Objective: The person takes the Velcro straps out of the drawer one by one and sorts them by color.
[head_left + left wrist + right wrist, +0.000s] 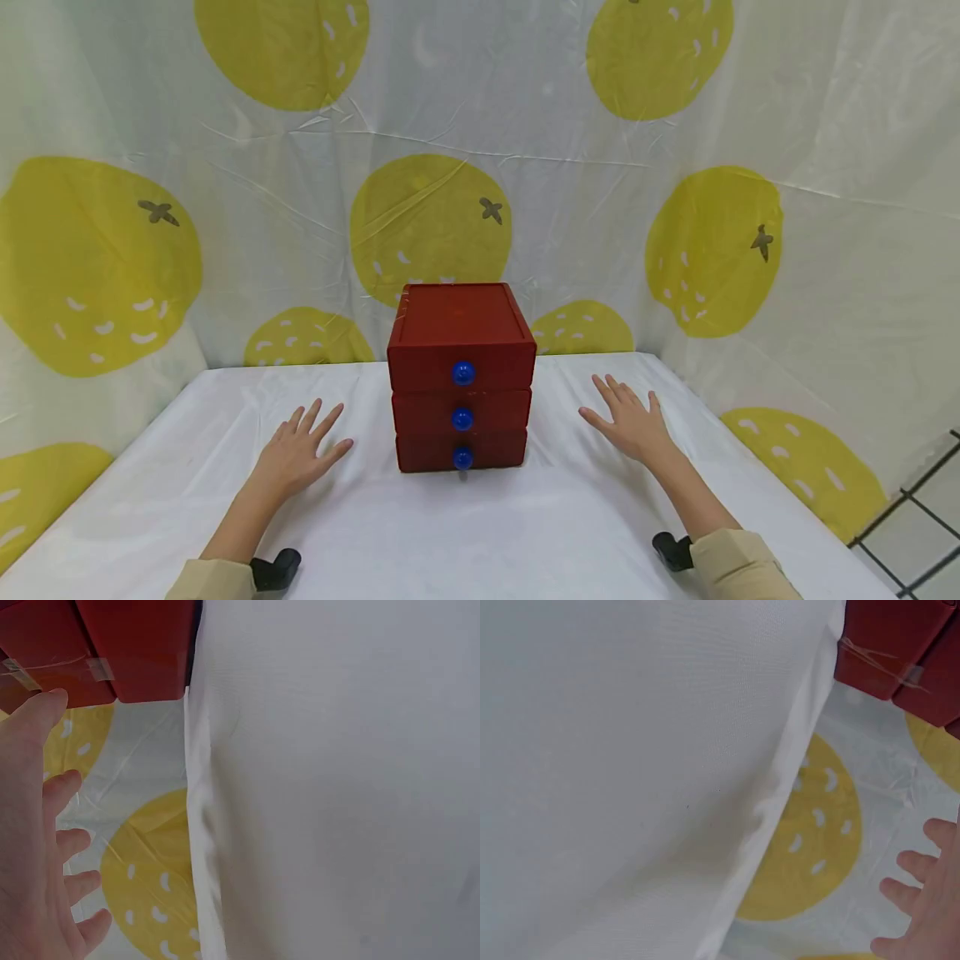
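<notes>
A dark red set of three stacked drawers (pixel 459 371) stands on the white-covered table, each drawer front bearing a round blue knob (pixel 462 373). All three drawers look pushed in. To the left of the drawers, my left hand (pixel 296 458) is held with fingers spread and nothing in it. My right hand (pixel 630 421) is spread the same way on the other side, also holding nothing. Clear tape (pixel 100 669) crosses the drawer seams on the side seen in the left wrist view. The right wrist view shows the red drawer side (pixel 892 645) beyond the fingers.
A white cloth (pixel 480 533) covers the table. Behind it hangs a pale curtain (pixel 555 217) printed with big yellow fruit. Dark wire grid bars (pixel 907 496) show at the lower right. Each wrist wears a black mount (pixel 276 570) near a beige sleeve (pixel 213 581).
</notes>
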`<state>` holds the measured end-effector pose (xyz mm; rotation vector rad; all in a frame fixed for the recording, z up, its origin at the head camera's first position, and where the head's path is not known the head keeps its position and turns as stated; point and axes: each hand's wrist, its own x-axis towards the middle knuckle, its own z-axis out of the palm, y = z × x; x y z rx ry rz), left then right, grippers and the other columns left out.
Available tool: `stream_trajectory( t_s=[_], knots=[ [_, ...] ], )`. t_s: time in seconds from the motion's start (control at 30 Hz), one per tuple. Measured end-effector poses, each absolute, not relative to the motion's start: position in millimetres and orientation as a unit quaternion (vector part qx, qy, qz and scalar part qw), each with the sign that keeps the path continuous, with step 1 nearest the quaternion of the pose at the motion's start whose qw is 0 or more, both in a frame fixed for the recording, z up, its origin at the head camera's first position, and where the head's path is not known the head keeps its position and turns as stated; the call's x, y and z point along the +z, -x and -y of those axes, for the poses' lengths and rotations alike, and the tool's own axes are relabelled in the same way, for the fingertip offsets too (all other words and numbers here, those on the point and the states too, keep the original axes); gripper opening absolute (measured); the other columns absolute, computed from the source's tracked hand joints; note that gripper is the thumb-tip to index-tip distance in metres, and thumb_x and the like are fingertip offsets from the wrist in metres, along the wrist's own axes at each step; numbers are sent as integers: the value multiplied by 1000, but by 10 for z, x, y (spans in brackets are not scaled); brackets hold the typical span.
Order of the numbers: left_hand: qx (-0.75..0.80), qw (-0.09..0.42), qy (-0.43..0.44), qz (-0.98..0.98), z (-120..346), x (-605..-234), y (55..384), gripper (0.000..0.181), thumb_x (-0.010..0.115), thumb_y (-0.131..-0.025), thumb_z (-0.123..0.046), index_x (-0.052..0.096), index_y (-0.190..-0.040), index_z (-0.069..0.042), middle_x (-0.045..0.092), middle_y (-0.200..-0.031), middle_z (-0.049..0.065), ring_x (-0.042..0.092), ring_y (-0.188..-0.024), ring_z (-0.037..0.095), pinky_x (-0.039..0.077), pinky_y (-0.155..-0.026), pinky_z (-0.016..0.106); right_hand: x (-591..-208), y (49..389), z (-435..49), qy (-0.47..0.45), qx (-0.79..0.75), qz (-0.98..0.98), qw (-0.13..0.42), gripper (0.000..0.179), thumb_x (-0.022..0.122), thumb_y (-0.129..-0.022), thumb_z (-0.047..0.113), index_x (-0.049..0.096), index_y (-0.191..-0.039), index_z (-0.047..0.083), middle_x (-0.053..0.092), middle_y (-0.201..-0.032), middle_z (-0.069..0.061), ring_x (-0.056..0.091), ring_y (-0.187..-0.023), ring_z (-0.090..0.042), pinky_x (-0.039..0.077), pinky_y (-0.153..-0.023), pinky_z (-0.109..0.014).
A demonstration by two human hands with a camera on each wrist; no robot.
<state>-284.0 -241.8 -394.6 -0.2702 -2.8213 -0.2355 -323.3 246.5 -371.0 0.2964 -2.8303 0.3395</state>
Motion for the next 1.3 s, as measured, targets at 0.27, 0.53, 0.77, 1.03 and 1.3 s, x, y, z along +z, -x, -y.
stream_trajectory(
  t_s=[0.27, 0.53, 0.77, 1.03, 1.3],
  knots=[
    [-104, 150, 99, 978, 2412, -3976, 2840, 66, 44, -88, -53, 35, -140, -14, 30, -144, 24, 26, -130, 47, 18, -106, 61, -3739, 3243, -2434, -121, 125, 973, 151, 65, 41, -91, 50, 28, -143, 12, 30, -146, -17, 31, -131, -39, 6, -106, -63],
    [-129, 155, 106, 974, 2382, -3963, 2804, 63, 46, -89, -49, 36, -139, -12, 29, -143, 26, 30, -128, 47, 21, -106, 59, -3739, 3240, -2389, -152, 141, 961, 183, 55, 39, -95, 40, 33, -140, 9, 35, -144, -16, 34, -130, -37, 16, -107, -59],
    [-145, 147, 106, 973, 2359, -3958, 2806, 61, 48, -89, -45, 35, -140, -13, 28, -144, 26, 30, -128, 47, 27, -103, 59, -3749, 3248, -2357, -163, 155, 954, 197, 53, 41, -95, 37, 36, -139, 7, 37, -143, -16, 35, -131, -34, 18, -108, -56],
    [-157, 138, 97, 973, 2336, -3954, 2819, 61, 48, -90, -45, 32, -141, -16, 25, -145, 24, 29, -130, 44, 33, -97, 61, -3717, 3243, -2296, -178, 174, 947, 202, 53, 43, -94, 34, 35, -139, 6, 37, -143, -16, 36, -131, -33, 19, -109, -55],
    [-157, 151, 97, 971, 2304, -3930, 2821, 60, 49, -90, -42, 33, -141, -16, 28, -145, 22, 31, -130, 42, 37, -94, 60, -3682, 3242, -2244, -186, 195, 941, 203, 55, 41, -95, 35, 32, -140, 6, 38, -142, -16, 37, -130, -33, 15, -110, -54]
  ],
)
